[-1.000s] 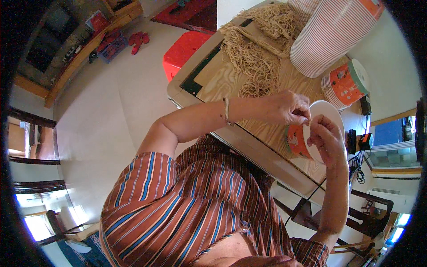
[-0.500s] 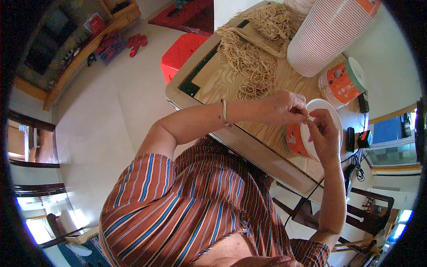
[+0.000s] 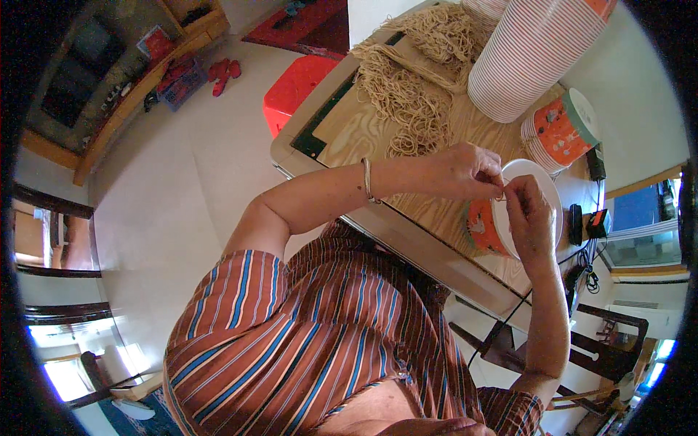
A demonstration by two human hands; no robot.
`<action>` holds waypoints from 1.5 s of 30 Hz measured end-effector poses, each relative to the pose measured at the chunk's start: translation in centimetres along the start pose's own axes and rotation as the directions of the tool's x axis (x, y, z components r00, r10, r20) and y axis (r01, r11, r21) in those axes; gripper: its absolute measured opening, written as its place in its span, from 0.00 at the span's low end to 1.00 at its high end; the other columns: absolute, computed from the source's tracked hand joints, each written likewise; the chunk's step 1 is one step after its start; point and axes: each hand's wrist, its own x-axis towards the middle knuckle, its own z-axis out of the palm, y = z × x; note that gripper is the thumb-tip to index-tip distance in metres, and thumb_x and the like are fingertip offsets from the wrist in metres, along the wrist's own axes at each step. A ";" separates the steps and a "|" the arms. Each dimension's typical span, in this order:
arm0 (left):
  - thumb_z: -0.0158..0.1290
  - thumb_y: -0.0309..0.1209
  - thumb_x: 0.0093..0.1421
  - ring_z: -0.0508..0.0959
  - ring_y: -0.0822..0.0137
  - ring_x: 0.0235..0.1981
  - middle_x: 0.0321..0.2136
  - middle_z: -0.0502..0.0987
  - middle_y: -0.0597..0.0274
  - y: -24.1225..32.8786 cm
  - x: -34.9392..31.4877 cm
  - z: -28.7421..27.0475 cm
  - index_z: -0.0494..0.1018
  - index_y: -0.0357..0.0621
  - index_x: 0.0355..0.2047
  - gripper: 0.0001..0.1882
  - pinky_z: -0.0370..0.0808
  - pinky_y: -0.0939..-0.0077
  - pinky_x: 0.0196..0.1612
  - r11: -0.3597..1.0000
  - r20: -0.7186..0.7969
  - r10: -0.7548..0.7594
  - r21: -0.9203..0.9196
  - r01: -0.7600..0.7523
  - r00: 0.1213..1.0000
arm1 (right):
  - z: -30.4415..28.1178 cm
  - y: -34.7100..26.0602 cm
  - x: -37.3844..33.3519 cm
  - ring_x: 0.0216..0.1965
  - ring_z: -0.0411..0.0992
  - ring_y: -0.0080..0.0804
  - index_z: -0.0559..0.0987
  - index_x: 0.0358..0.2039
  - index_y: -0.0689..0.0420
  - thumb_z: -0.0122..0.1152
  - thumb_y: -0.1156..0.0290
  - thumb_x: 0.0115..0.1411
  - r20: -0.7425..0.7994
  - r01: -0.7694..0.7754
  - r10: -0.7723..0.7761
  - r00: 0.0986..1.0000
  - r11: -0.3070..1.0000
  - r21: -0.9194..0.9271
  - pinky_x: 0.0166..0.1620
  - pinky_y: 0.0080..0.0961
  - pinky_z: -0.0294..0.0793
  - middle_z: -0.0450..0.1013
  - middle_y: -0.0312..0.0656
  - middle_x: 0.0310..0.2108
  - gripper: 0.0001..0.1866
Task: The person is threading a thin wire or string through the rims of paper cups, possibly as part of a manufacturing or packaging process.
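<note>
My left hand [image 3: 469,173], with a bangle on its wrist, reaches across the table from the left. Its thumb and fingers are pinched together. Fingertip to fingertip with it, my right hand [image 3: 531,211] is closed in a pinch too. Between them shows a short bit of thin tan cord [image 3: 501,195], mostly hidden by the fingers. Just beneath both hands is an orange paper bucket [image 3: 483,227] with a white rim, partly covered by my right hand. A loose heap of tan cord [image 3: 413,109] lies beyond my left forearm.
A tall leaning stack of striped paper buckets [image 3: 534,62] and a shorter orange stack [image 3: 560,134] stand on the wooden table [image 3: 349,142]. Black cables and small devices [image 3: 576,224] lie by its right edge. A red stool [image 3: 298,87] stands beyond the table's left edge.
My right hand's fingers have drawn closer together and shifted slightly at the left hand's fingertips. The left hand stays nearly in place.
</note>
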 end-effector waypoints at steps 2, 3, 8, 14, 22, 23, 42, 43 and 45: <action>0.59 0.34 0.54 0.77 0.66 0.30 0.28 0.75 0.57 -0.1 0.0 -0.1 0.78 0.35 0.31 0.12 0.74 0.74 0.34 0.996 0.026 -0.022 -0.090 0.024 0.999 | 0.3 0.5 -0.1 0.25 0.74 0.32 0.72 0.35 0.58 0.56 0.75 0.60 -0.013 0.004 -0.003 1.000 1.000 0.024 0.31 0.28 0.73 0.73 0.45 0.26 0.03; 0.59 0.34 0.54 0.77 0.66 0.30 0.28 0.75 0.57 -0.1 -0.1 -0.1 0.78 0.35 0.31 0.12 0.74 0.74 0.34 0.996 0.026 -0.023 -0.090 0.025 0.999 | 0.3 0.7 -0.1 0.26 0.74 0.32 0.72 0.35 0.58 0.56 0.75 0.60 -0.026 0.008 -0.007 1.000 0.999 0.046 0.32 0.29 0.73 0.73 0.45 0.26 0.04; 0.60 0.32 0.54 0.76 0.69 0.32 0.29 0.75 0.61 -0.4 -0.2 -0.4 0.79 0.37 0.32 0.11 0.73 0.76 0.37 0.987 0.088 -0.030 -0.152 0.043 0.996 | -0.3 0.2 -0.3 0.27 0.74 0.32 0.72 0.34 0.59 0.56 0.75 0.60 -0.014 -0.010 0.011 1.000 1.000 0.018 0.33 0.30 0.73 0.73 0.45 0.26 0.03; 0.60 0.31 0.54 0.75 0.71 0.32 0.29 0.74 0.63 -0.8 -0.1 -0.4 0.79 0.39 0.33 0.09 0.72 0.76 0.37 0.983 0.116 -0.042 -0.173 0.062 0.992 | -0.5 0.5 -0.5 0.28 0.75 0.32 0.72 0.34 0.59 0.56 0.75 0.60 0.018 -0.028 0.028 0.999 1.000 0.003 0.34 0.29 0.74 0.74 0.44 0.27 0.03; 0.60 0.29 0.53 0.75 0.69 0.32 0.29 0.75 0.63 -1.1 -0.1 -0.4 0.80 0.42 0.32 0.06 0.72 0.75 0.38 0.989 0.102 0.039 -0.146 -0.023 0.994 | -0.7 0.3 -1.1 0.27 0.75 0.32 0.72 0.33 0.59 0.56 0.75 0.60 0.042 -0.036 0.035 0.999 0.999 0.028 0.33 0.28 0.73 0.73 0.44 0.27 0.03; 0.60 0.29 0.53 0.76 0.68 0.32 0.29 0.75 0.63 -1.0 -0.1 -0.4 0.80 0.42 0.32 0.06 0.72 0.75 0.38 0.989 0.098 0.037 -0.146 -0.023 0.994 | -0.6 0.5 -1.1 0.26 0.74 0.32 0.72 0.33 0.59 0.56 0.75 0.60 0.035 -0.002 0.001 0.999 1.000 0.017 0.33 0.28 0.73 0.73 0.44 0.26 0.03; 0.54 0.24 0.57 0.75 0.55 0.34 0.32 0.70 0.56 -1.9 -2.4 3.1 0.68 0.39 0.34 0.07 0.75 0.67 0.36 0.927 -0.287 0.295 0.317 -0.200 0.911 | -0.2 1.0 -1.3 0.27 0.73 0.45 0.70 0.33 0.59 0.54 0.76 0.60 0.003 0.105 -0.105 0.994 0.994 -0.021 0.33 0.33 0.72 0.72 0.48 0.27 0.02; 0.53 0.24 0.57 0.75 0.55 0.34 0.32 0.70 0.55 -2.1 -2.7 3.3 0.67 0.39 0.34 0.07 0.74 0.67 0.36 0.930 -0.292 0.280 0.319 -0.183 0.915 | -0.1 1.1 -1.3 0.27 0.73 0.45 0.70 0.33 0.59 0.54 0.76 0.60 0.002 0.104 -0.104 0.995 0.994 -0.021 0.33 0.33 0.72 0.72 0.48 0.27 0.02; 0.52 0.24 0.58 0.75 0.54 0.34 0.32 0.69 0.55 -2.4 -3.3 3.9 0.66 0.39 0.35 0.07 0.74 0.66 0.36 0.933 -0.296 0.263 0.319 -0.164 0.918 | 0.0 1.3 -1.3 0.27 0.73 0.45 0.69 0.34 0.59 0.54 0.77 0.60 -0.055 0.092 -0.094 0.994 0.995 -0.031 0.33 0.34 0.72 0.71 0.49 0.27 0.03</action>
